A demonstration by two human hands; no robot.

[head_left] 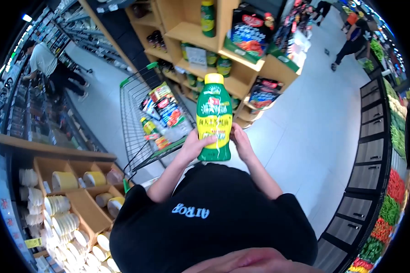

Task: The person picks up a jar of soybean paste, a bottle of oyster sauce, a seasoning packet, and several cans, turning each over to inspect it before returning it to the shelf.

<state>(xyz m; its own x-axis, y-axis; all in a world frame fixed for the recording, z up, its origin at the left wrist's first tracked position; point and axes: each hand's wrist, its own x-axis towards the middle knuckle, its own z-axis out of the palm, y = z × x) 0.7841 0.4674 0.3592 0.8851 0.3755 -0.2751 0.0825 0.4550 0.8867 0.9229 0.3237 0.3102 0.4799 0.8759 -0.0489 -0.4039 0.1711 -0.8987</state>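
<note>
A green bottle of oyster sauce (pixel 214 120) with a yellow cap and yellow label stands upright in front of my chest. My left hand (pixel 195 144) grips its lower left side, the thumb lying across the label. Against the right edge of the bottle rests my right hand (pixel 241 141), its fingers curled behind and partly hidden. Left of the bottle is a wire shopping cart (pixel 134 118) with green corner pieces. Inside it lie several packaged goods, among them a dark seasoning packet (pixel 169 111) and a yellow-and-green bottle (pixel 148 127).
Ahead, a wooden shelf (pixel 191 34) carries bottles, jars and bagged goods. Stacked pale round goods fill a wooden display (pixel 84 200) at lower left. A vegetable stand (pixel 369 154) runs along the right. One person (pixel 54 68) stands at left, another person (pixel 353 41) at upper right.
</note>
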